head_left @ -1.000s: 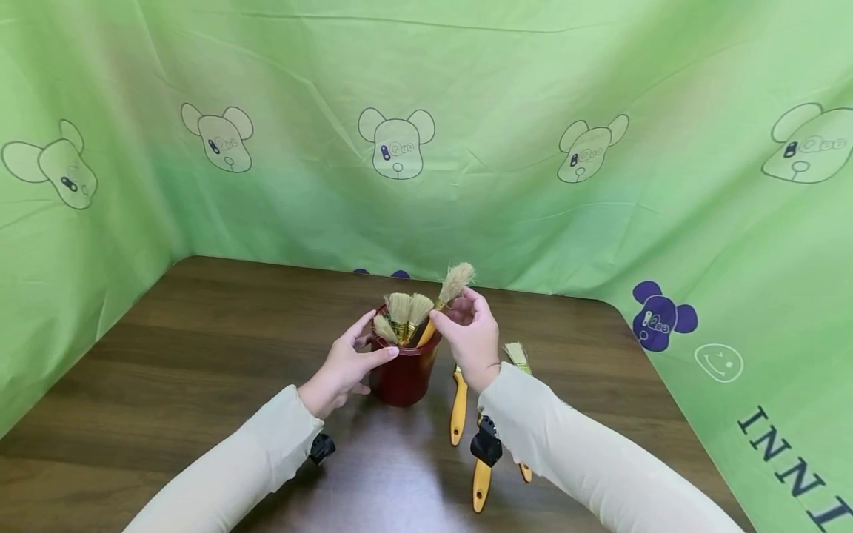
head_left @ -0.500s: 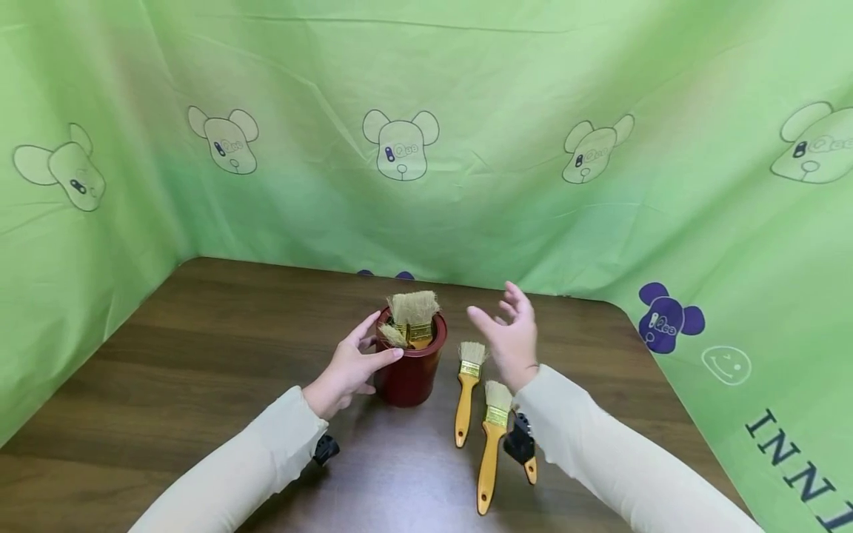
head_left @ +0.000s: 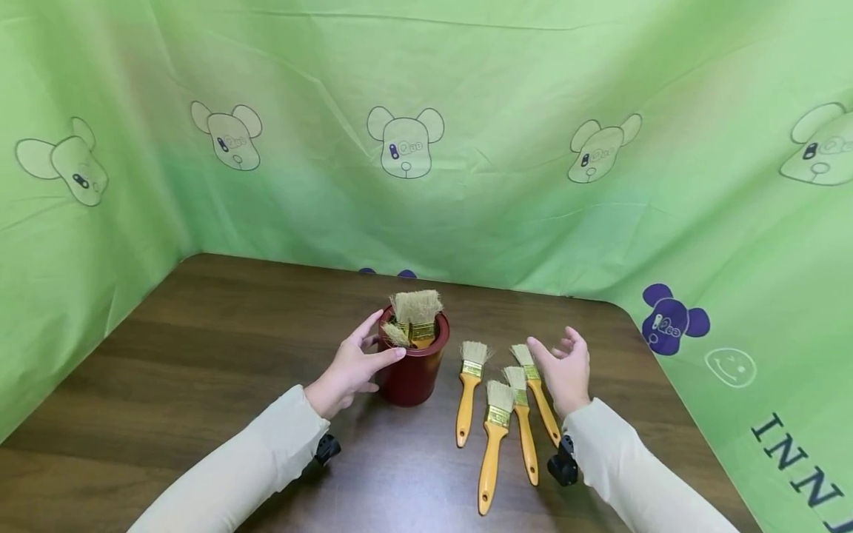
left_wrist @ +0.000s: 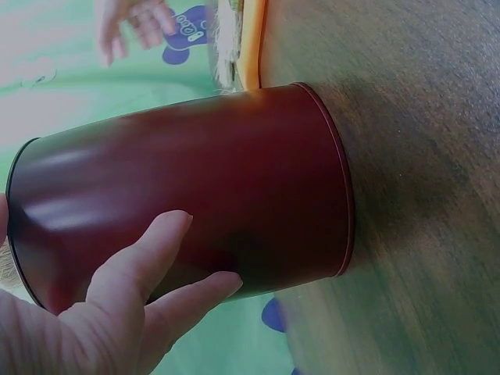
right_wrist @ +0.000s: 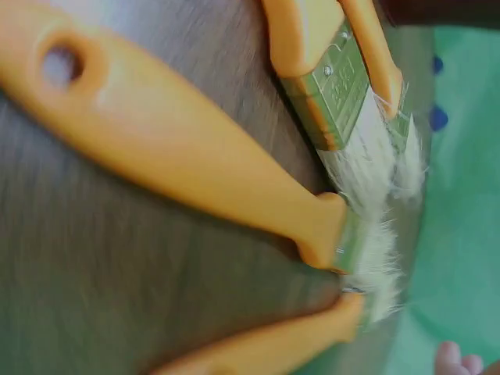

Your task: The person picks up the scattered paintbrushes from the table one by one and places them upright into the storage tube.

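A dark red round pot [head_left: 409, 379] stands upright on the table, with several bristle paintbrushes [head_left: 416, 307] in it, bristles up. My left hand [head_left: 346, 370] holds the pot from its left side, thumb across the front of the rim. In the left wrist view, two fingers [left_wrist: 203, 297] lie along the pot's wall. My right hand [head_left: 565, 370] holds nothing and hovers beside the rightmost loose paintbrush [head_left: 545, 407], fingers loosely bent. Left of that one lie a paintbrush [head_left: 525, 437], a longer paintbrush [head_left: 489, 463] and another paintbrush [head_left: 464, 407], all with yellow handles.
The dark wood table [head_left: 200, 355] runs back to a green cloth [head_left: 466, 207] printed with bear heads, which also rises at both sides. Close up in the right wrist view, a yellow handle [right_wrist: 180, 148] with a hanging hole crosses the picture.
My right hand has let go of a paintbrush, which now stands among the others in the pot. It has moved right and nearer, over the loose paintbrushes. The left hand has stayed on the pot.
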A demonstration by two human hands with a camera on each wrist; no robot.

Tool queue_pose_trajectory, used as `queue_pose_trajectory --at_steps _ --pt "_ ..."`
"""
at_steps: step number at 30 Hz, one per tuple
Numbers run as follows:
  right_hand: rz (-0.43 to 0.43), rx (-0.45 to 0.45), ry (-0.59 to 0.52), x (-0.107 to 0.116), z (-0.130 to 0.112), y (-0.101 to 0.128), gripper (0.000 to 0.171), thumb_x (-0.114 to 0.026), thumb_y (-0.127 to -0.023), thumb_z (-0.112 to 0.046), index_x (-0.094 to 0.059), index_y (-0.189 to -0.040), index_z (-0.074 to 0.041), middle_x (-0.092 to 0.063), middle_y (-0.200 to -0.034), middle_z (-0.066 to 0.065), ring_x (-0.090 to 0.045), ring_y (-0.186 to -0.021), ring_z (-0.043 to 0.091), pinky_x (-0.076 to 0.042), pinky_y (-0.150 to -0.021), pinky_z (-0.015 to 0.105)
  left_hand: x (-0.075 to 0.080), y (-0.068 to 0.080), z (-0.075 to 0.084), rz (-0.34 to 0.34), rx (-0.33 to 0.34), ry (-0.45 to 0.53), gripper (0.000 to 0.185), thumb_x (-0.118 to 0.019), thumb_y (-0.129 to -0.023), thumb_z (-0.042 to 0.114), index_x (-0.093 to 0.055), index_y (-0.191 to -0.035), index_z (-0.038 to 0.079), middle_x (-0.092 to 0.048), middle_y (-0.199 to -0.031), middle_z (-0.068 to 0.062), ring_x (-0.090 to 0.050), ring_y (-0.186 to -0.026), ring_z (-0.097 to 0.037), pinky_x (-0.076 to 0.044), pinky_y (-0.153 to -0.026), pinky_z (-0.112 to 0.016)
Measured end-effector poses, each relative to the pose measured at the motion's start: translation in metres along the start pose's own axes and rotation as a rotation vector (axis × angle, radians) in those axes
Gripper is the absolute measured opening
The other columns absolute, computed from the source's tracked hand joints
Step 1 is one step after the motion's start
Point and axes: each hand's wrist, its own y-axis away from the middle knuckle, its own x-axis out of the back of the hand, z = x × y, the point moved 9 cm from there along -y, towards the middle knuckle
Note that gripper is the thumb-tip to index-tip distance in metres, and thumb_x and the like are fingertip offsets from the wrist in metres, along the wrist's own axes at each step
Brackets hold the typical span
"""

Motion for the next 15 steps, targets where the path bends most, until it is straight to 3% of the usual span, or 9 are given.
queue_pose_trajectory --at_steps 4,9,15 --pt "-0.032 -0.099 0.021 0.002 0.025 -0.005 0.082 -0.062 -0.092 -0.032 -0.016 -0.150 0.003 -0.024 -0.144 0.033 -0.034 -0.128 0.042 -0.030 -0.104 0.051 -0.001 0.001 0.001 -0.001 0.000 0.001 0.075 -0.069 -0.087 0.012 -0.031 -0.150 0.025 -0.034 -0.146 -0.023 -0.042 -0.126 -0.046 -0.041 -0.082 -0.070" --pt "-0.106 -0.153 0.137 -0.003 0.044 -0.009 0.073 -0.051 -0.098 -0.038 -0.023 -0.146 0.008 -0.030 -0.140 0.034 -0.031 -0.128 0.043 -0.028 -0.104 0.052 -0.001 0.002 0.002 0.006 0.006 -0.006 0.076 -0.069 -0.087 0.012 -0.031 -0.151 0.025 -0.035 -0.146 -0.023 -0.042 -0.126 -0.046 -0.041 -0.082 -0.069" --pt "-0.201 -0.196 0.248 -0.012 0.054 -0.013 0.065 -0.046 -0.099 -0.031 -0.024 -0.144 0.011 -0.030 -0.141 0.035 -0.033 -0.128 0.046 -0.029 -0.105 0.053 0.000 0.002 0.004 0.016 0.004 -0.057 0.076 -0.070 -0.086 0.015 -0.031 -0.151 0.025 -0.037 -0.145 -0.023 -0.043 -0.126 -0.045 -0.042 -0.083 -0.067"
